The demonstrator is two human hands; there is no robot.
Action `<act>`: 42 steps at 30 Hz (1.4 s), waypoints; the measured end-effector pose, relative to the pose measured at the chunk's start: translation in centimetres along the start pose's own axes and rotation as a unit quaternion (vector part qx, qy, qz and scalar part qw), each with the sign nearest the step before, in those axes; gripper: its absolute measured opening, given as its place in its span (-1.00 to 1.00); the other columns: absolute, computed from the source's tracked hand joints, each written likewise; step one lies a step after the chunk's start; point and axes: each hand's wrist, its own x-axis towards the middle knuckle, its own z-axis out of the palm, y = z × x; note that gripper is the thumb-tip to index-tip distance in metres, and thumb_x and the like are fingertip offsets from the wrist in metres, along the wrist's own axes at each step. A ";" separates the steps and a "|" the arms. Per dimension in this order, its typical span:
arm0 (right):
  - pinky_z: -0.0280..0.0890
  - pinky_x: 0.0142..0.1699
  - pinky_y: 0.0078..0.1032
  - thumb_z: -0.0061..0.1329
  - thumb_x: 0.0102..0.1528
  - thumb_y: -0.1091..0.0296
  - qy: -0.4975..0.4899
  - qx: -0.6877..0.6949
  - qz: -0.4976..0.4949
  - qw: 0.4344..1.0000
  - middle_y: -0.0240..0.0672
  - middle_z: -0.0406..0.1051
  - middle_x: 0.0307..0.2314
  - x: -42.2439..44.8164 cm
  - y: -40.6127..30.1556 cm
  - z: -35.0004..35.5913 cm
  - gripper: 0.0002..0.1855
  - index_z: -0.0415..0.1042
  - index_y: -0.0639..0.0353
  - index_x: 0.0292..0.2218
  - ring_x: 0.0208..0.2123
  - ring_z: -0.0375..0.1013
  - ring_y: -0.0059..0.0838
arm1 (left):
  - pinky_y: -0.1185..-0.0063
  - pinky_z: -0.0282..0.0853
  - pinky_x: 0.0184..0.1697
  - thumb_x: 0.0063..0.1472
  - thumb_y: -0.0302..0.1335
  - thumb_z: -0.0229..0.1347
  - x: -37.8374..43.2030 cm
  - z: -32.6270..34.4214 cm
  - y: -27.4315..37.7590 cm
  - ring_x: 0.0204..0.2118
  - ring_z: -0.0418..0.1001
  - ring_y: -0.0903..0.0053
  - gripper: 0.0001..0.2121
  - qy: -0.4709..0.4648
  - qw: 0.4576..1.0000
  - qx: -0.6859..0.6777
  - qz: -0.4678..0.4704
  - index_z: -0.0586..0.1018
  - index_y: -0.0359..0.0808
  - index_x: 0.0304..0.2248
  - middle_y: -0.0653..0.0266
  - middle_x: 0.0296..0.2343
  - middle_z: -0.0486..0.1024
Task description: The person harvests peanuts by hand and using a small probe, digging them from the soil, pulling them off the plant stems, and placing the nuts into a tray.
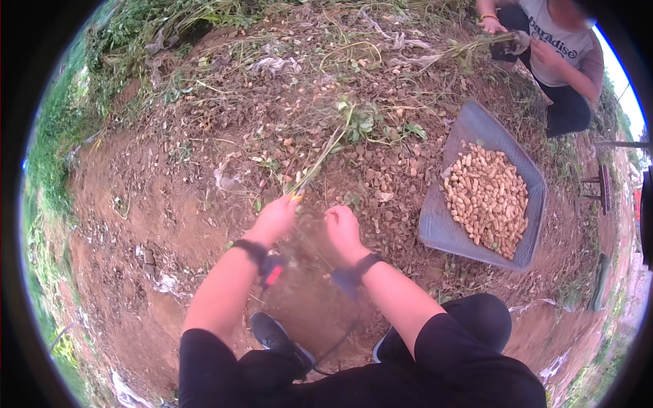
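Note:
My left hand [275, 217] grips the lower end of a leafy peanut plant [326, 153], whose stems slant up and to the right over the soil. Beside it, my right hand [343, 227] has its fingers curled together; whether something small is pinched in them cannot be told. Dark bands circle both wrists, each with a blurred device hanging on the inner side. Right of my hands lies a grey scoop-shaped basket [474, 120] holding a heap of peanuts in their shells [487, 199].
Another person [561, 56] crouches at the upper right, holding a bunch of stems [474, 47]. Pulled plants [168, 25] lie along the top left. Loose peanuts, dry leaves and plastic film scraps [275, 65] litter the soil. A small stool [603, 188] stands at far right.

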 end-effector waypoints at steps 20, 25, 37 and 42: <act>0.31 -0.26 -0.42 -0.04 0.06 0.25 -0.169 0.471 0.374 0.780 -0.31 0.39 -0.39 5.5 -3.1 -2.8 -0.72 0.28 0.16 -0.22 -0.41 0.39 -0.48 | 0.43 0.36 -0.49 0.06 -0.33 0.05 -18.4 -8.6 -7.3 -0.53 0.43 0.27 -0.73 0.008 0.959 0.264 0.104 0.45 -0.22 -0.23 0.22 -0.48 0.40; 0.26 -0.45 -0.44 -0.24 0.07 0.54 0.016 0.592 0.401 0.699 -0.28 0.23 -0.53 7.9 0.7 -4.2 -0.91 0.17 0.31 -0.33 -0.57 0.23 -0.50 | 0.45 0.37 -0.47 0.08 -0.39 0.02 -21.6 -9.1 -9.2 -0.51 0.45 0.28 -0.78 0.086 0.981 0.138 0.104 0.45 -0.26 -0.26 0.18 -0.46 0.46; 0.07 -0.59 -0.67 -0.24 0.14 0.01 -0.271 0.448 0.285 0.803 -0.30 0.36 -0.47 4.8 -5.7 -3.2 -0.66 0.20 0.04 -0.18 -0.65 0.14 -0.65 | 0.73 0.15 -0.67 0.20 -0.43 -0.08 -17.8 -3.8 -8.3 -0.72 0.21 0.79 -0.84 -0.005 0.982 -0.188 0.022 0.41 -0.33 -0.47 0.49 -0.73 0.28; 0.09 -0.56 -0.66 -0.27 0.14 0.30 -0.094 0.168 0.047 0.980 -0.41 0.28 -0.62 0.4 -6.3 0.3 -0.84 0.23 0.20 -0.33 -0.67 0.17 -0.66 | 0.72 0.19 -0.63 0.18 -0.35 -0.05 -17.4 -3.8 -12.8 -0.67 0.28 0.76 -0.80 0.170 0.901 -0.360 -0.171 0.44 -0.33 -0.34 0.46 -0.67 0.35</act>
